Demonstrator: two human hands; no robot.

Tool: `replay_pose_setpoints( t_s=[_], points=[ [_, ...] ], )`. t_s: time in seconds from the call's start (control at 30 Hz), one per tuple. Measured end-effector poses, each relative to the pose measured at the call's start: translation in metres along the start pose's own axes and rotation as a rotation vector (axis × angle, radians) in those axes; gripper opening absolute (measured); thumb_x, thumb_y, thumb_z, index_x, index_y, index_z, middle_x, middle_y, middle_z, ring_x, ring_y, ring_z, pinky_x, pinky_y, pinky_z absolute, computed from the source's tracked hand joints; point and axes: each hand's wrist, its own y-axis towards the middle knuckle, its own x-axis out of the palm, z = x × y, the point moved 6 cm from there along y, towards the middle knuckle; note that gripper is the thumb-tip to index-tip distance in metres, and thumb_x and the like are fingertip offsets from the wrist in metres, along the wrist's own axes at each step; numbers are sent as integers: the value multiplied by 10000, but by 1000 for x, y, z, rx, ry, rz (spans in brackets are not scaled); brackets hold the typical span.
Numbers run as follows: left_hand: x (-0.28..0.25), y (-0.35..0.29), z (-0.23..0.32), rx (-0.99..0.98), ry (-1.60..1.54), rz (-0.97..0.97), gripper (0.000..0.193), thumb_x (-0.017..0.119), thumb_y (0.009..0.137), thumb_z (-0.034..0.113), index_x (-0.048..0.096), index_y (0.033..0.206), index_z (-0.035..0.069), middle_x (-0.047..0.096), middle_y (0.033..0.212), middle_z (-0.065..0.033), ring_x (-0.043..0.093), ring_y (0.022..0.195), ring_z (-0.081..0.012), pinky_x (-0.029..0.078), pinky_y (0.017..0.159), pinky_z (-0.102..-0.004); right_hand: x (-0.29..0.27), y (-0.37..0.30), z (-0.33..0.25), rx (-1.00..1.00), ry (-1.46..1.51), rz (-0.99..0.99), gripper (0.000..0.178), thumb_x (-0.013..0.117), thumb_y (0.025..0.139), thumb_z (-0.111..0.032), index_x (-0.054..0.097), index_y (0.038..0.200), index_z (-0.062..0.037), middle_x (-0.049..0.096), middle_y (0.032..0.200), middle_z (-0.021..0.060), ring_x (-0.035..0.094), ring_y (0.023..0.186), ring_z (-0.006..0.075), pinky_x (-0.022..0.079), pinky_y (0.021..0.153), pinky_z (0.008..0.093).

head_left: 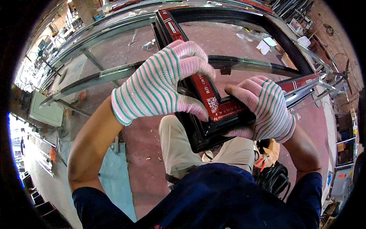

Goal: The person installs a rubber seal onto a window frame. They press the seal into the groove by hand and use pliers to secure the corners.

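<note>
Item: black window frame [213, 126] of metal profile, red protective film with printed labels on its faces; near corner held in front of the person's chest, the rest running far and right over a steel rack [114, 72].
Left hand [160, 82]: striped knit glove, laid over the left rail just above the corner; fingers curled shut over the rail's top edge, thumb pressed to the red film near a printed square code.
Right hand [263, 108]: same glove, clamped on the right rail beside the corner; fingers wrapped under it, thumb on top.
Handling advice: as judged, both grips should stay close to the corner joint, pressing evenly so the two rails sit flush; keep thumbs clear of the mitre seam.
Edges: the corner point sits just above the person's knees [179, 141]; a curved dark crossbar [251, 65] spans the frame beyond the hands.
Open room: red floor [145, 164] shows below, with small scraps; a cable bundle [274, 177] lies near right, crowding that side.
Left side: green board [45, 108] well apart.
</note>
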Motion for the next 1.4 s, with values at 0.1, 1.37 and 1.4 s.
replay_pose_setpoints(
  t_s=[0.1, 1.37, 1.4],
  points=[
    [9, 4, -12, 126, 35, -26, 827, 874, 553, 570, 643, 1183, 87, 648, 1136, -123, 584, 1177, -336, 404, 1087, -482, 0, 1, -2, -32, -26, 37, 800, 823, 652, -603, 608, 1151, -15, 649, 952, 156, 653, 824, 361, 525, 768, 458],
    [110, 106, 53, -85, 276, -536, 610, 761, 786, 518, 622, 1104, 16, 639, 886, -142, 659, 816, -353, 530, 710, -422, 37, -183, 59, 448, 519, 935, 661, 402, 1001, -525, 541, 1351, 19, 481, 1414, 247, 453, 1337, 387, 335, 1129, 496],
    [124, 115, 46, -26, 259, -536, 608, 761, 787, 516, 620, 1103, 16, 639, 887, -142, 659, 811, -352, 529, 706, -423, 46, -200, 55, 552, 531, 959, 642, 392, 1018, -512, 546, 1348, 17, 476, 1423, 239, 445, 1348, 376, 333, 1135, 486]
  ],
)
